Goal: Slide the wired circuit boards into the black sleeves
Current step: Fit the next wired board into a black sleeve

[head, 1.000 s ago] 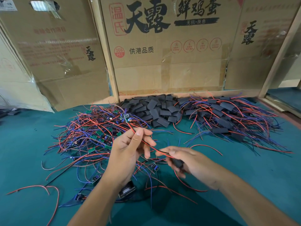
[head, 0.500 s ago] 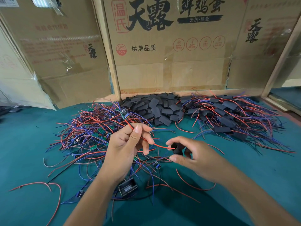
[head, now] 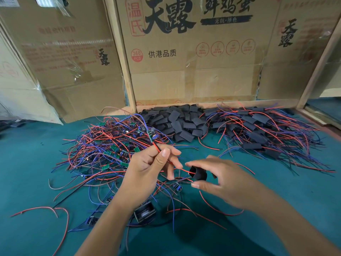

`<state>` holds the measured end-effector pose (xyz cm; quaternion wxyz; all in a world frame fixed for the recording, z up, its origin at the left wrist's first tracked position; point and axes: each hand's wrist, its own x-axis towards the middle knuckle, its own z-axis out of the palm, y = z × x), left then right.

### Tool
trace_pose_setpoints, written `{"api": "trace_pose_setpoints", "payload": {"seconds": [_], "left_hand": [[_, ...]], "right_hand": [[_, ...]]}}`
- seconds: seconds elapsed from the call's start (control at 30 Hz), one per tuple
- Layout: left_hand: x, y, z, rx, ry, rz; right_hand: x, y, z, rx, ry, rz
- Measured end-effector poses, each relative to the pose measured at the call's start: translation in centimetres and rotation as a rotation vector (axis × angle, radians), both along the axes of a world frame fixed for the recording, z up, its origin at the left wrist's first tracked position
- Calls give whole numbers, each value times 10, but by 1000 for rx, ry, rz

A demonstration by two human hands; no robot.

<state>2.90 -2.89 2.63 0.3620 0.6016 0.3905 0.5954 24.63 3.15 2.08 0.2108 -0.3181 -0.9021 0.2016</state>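
On the teal-covered bench [head: 36, 163], the heap of loose flat black sleeves [head: 177, 122] lies against the foot of the printed brown cardboard boxes [head: 184, 61] and serves as the landmark. Left of the heap sprawls a tangle of small green circuit boards with red and blue wires [head: 103, 150]; right of it lies a pile of boards already in sleeves, wires trailing out [head: 262, 130].

In front of the heap, the left hand [head: 147, 169] has thumb and fingers curled round the red and black wires of one small circuit board [head: 152, 136], which sticks up tilted above the fingers, toward the heap. The red wire runs from that hand into the open end of a single short black sleeve [head: 198, 173].

The right hand [head: 223, 178], just right of the left one, pinches this sleeve between forefinger above and thumb below, its mouth turned toward the left hand. The board itself is outside the sleeve. Nearer the person, a small dark box-shaped part [head: 144, 214] rests on the bench among stray wires.
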Motion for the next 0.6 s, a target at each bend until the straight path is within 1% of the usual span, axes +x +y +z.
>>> {"api": "trace_pose_setpoints", "payload": {"seconds": [0.1, 0.17, 0.27, 0.4, 0.53, 0.6], "left_hand": [[7, -1, -3, -5, 89, 5], [12, -1, -6, -10, 142, 20], [20, 1, -12, -26, 139, 18], [26, 4, -20, -55, 151, 18], [20, 4, -13, -96, 176, 24], [15, 3, -9, -143, 106, 45]], "right_hand": [[-5, -4, -4, 72, -18, -20], [-9, -8, -2, 97, 43, -18], [-15, -14, -1, 39, 178, 19], [-20, -17, -5, 13, 267, -8], [-21, -17, -4, -28, 298, -17], [-20, -15, -5, 6, 269, -37]]}}
